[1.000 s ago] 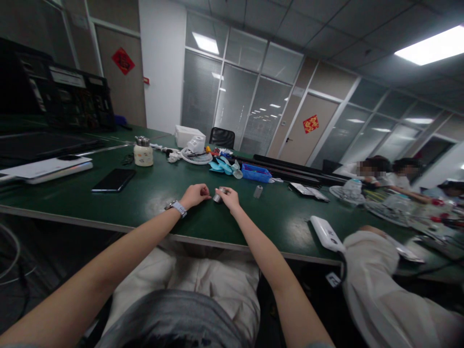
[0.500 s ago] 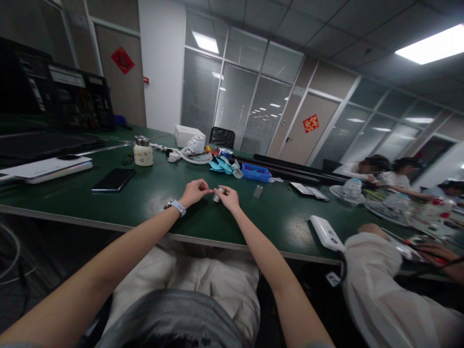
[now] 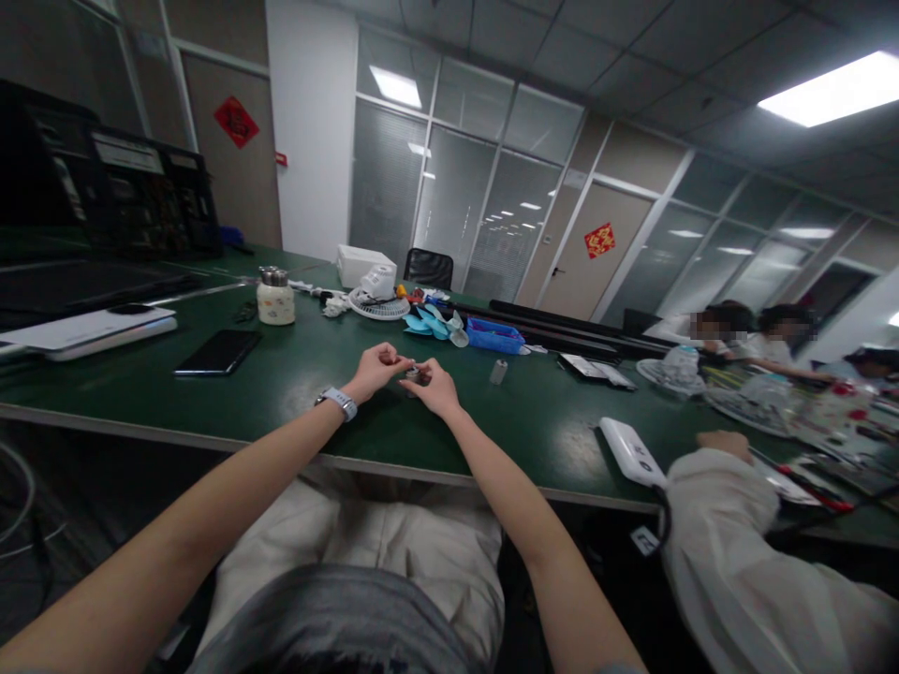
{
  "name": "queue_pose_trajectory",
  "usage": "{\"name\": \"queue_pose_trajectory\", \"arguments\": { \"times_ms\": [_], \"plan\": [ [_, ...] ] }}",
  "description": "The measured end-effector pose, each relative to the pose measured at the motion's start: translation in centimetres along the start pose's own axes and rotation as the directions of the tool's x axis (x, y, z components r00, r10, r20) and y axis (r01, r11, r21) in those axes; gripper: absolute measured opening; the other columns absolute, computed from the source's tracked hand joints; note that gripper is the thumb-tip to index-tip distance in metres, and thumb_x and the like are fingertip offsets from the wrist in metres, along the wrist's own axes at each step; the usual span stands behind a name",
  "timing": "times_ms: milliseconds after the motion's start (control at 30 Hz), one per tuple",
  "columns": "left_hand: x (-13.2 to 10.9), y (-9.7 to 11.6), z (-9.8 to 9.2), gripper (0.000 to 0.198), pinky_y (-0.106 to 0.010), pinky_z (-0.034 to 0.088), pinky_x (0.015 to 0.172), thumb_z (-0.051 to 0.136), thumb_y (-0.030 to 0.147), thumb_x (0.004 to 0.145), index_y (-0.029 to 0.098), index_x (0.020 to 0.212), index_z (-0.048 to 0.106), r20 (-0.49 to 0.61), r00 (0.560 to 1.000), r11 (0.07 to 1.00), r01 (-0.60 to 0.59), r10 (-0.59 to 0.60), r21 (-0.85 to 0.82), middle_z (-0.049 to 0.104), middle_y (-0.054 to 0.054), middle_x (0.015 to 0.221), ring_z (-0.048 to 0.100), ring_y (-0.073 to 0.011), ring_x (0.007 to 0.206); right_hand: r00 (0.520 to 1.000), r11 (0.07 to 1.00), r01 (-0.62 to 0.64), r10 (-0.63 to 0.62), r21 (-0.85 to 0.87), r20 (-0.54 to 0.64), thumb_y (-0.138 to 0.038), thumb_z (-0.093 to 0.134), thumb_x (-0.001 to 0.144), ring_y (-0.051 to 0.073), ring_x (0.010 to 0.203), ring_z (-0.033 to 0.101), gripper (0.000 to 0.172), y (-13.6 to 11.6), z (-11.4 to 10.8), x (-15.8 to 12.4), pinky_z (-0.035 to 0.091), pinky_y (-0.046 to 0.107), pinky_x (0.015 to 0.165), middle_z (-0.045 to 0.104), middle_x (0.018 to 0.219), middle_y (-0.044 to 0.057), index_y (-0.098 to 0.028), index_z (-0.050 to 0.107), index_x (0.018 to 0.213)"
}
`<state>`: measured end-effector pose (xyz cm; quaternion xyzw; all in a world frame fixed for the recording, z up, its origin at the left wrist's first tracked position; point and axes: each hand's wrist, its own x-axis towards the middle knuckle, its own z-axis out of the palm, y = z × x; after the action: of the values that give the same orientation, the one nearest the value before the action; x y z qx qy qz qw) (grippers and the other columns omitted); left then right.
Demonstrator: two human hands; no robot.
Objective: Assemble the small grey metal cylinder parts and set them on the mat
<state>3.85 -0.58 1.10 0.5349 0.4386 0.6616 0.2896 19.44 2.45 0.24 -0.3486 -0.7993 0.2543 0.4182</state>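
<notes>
Both my arms reach out over the dark green table [image 3: 295,374]. My left hand [image 3: 375,367], with a watch on its wrist, is curled in a pinch on a tiny reddish bit. My right hand [image 3: 435,384] is closed round a small silver cylinder [image 3: 413,375], and the two hands meet fingertip to fingertip just above the tabletop. A second small silver cylinder [image 3: 497,372] stands alone on the table a little to the right of my hands.
A black phone [image 3: 217,352] and a white flat device [image 3: 91,329] lie at left, a cream jar [image 3: 275,298] and a small fan [image 3: 379,301] farther back. A blue tray [image 3: 495,335] sits beyond my hands, a white remote-like box [image 3: 632,451] at right. A person's white sleeve [image 3: 737,543] lies at lower right; other people sit at far right.
My hands have lifted slightly and come together, so the left fingertips now touch the silver cylinder in the right hand. The neighbouring person's hand has shifted at the right.
</notes>
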Motion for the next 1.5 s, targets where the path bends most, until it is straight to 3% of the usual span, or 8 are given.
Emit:
{"name": "queue_pose_trajectory", "arguments": {
  "times_ms": [400,667,1000,1233,1367,1500],
  "plan": [
    [0.3,-0.4,-0.3,0.045,-0.031,0.053,0.065,0.077,0.043,0.06,0.02,0.063,0.038,0.072,0.994,0.995,-0.088,0.084,0.055,0.07,-0.005,0.07,0.071,-0.0245,0.08,1.0,0.999,-0.012,0.013,0.04,-0.021,-0.041,0.08,0.06,0.017,0.077,0.063,0.034,-1.1,-0.4,-0.4,0.048,0.028,0.074,0.069,0.084,-0.002,-0.026,0.061,0.085],
    [0.1,0.0,-0.1,0.043,-0.03,0.052,0.065,0.075,0.038,0.063,0.021,0.064,0.035,-0.015,0.989,0.986,-0.146,0.148,0.081,0.069,-0.003,0.067,0.07,-0.0228,0.077,0.999,0.994,0.046,-0.047,-0.104,-0.007,-0.045,0.076,0.065,0.016,0.076,0.064,0.034,-1.2,-0.4,-0.5,0.048,0.028,0.071,0.07,0.088,-0.001,-0.026,0.059,0.089],
    [0.0,-0.1,0.0,0.041,-0.028,0.051,0.061,0.073,0.035,0.066,0.021,0.063,0.035,0.048,0.982,0.982,-0.183,0.181,0.043,0.07,-0.004,0.068,0.071,-0.0224,0.074,0.999,0.989,0.047,-0.047,-0.141,0.004,-0.05,0.073,0.066,0.016,0.077,0.065,0.037,-0.9,-0.3,-0.3,0.05,0.029,0.071,0.07,0.088,-0.003,-0.026,0.056,0.088],
    [-0.2,0.1,-0.2,0.039,-0.027,0.051,0.061,0.072,0.037,0.068,0.02,0.06,0.038,0.085,0.969,0.948,-0.244,0.231,0.203,0.071,-0.006,0.072,0.07,-0.022,0.074,0.998,0.987,0.058,-0.059,-0.153,0.002,-0.051,0.072,0.067,0.016,0.078,0.066,0.036,-0.8,-0.3,-0.4,0.051,0.028,0.07,0.07,0.087,-0.003,-0.026,0.056,0.088],
    [-0.5,0.6,-0.5,0.039,-0.025,0.048,0.06,0.071,0.041,0.069,0.02,0.058,0.04,0.131,0.953,0.893,-0.301,0.272,0.336,0.069,-0.004,0.068,0.07,-0.023,0.078,0.998,0.988,0.065,-0.065,-0.143,-0.001,-0.049,0.072,0.067,0.016,0.077,0.066,0.034,-0.7,-0.3,-0.4,0.051,0.028,0.071,0.07,0.087,-0.004,-0.026,0.056,0.087],
    [-0.8,1.1,-0.5,0.034,-0.025,0.048,0.06,0.068,0.043,0.072,0.019,0.061,0.046,0.132,0.942,0.83,-0.335,0.309,0.447,0.067,-0.001,0.064,0.068,-0.019,0.07,0.999,0.992,0.049,-0.051,-0.12,-0.015,-0.049,0.073,0.066,0.016,0.077,0.066,0.035,-0.6,-0.2,-0.4,0.051,0.027,0.07,0.07,0.087,-0.003,-0.026,0.056,0.086]
  ]
}}
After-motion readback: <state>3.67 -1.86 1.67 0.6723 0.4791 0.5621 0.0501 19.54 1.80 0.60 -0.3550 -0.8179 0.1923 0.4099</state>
